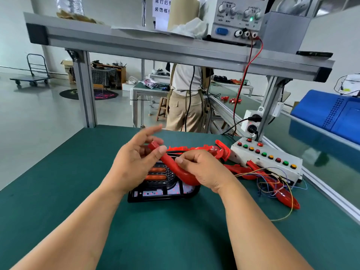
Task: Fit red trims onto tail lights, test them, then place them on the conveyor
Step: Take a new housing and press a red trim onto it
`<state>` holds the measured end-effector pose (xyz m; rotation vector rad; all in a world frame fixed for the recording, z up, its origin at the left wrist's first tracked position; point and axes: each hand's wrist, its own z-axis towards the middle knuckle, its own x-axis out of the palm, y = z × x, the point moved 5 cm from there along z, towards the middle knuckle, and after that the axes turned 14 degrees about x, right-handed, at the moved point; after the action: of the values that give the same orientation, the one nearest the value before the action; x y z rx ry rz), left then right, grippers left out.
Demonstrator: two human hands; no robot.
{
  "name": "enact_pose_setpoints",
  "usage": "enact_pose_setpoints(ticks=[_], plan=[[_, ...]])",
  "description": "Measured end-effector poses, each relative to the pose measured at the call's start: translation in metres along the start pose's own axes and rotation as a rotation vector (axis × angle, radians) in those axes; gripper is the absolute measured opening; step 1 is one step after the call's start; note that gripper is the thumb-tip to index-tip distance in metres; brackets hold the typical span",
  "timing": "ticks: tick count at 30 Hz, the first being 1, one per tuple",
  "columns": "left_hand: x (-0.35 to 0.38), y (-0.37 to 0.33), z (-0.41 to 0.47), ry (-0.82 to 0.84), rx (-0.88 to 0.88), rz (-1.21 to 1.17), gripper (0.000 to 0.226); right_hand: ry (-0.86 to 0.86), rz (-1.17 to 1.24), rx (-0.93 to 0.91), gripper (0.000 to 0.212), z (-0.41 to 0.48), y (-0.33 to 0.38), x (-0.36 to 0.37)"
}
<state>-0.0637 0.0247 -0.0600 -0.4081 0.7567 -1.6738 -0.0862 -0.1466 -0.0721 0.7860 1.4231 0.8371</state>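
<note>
While right hand (pixel 202 170) pinches red trim (pixel 171 163), tail light (pixel 165 192) partly hidden

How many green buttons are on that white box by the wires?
3 green buttons, all in the front row of the white button box: one near the far end, one mid-row, one near the near end. None seems hidden.

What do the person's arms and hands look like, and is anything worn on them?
The left forearm and the right forearm are bare as far as the picture's edge; no sleeves show. The left hand and the right hand wear no gloves, and no watch, bracelet or ring is visible. The nails that show are short and unpainted.
</note>
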Motion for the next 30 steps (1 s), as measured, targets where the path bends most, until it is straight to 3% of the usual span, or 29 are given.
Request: enact_pose_setpoints(ticks=[2, 7, 10, 12, 18, 30], plan=[[-0.001, 0.002, 0.001, -0.006, -0.061, -0.008, 0.018, 0.003, 0.007, 0.001, 0.031, -0.002, 0.000, -0.002], [-0.020, 0.006, 0.001, -0.103, -0.278, -0.124, 0.006, -0.023, 0.232, 0.025, 0.006, -0.001, -0.014, -0.021], [-0.024, 0.006, -0.009, 0.216, -0.478, -0.160, 0.024, 0.032, 0.195, 0.065, 0.018, 0.000, -0.023, -0.025], [-0.024, 0.003, -0.017, 0.388, -0.545, -0.096, 0.023, 0.056, 0.137, 0.108, 0.018, -0.002, -0.026, -0.026], [-0.022, -0.003, -0.022, 0.599, -0.592, 0.163, 0.017, 0.064, -0.066, 0.163, 0.015, -0.008, -0.026, -0.025], [-0.020, -0.005, -0.020, 0.707, -0.540, 0.480, 0.014, -0.114, -0.188, 0.040, 0.019, -0.022, -0.032, -0.018]])
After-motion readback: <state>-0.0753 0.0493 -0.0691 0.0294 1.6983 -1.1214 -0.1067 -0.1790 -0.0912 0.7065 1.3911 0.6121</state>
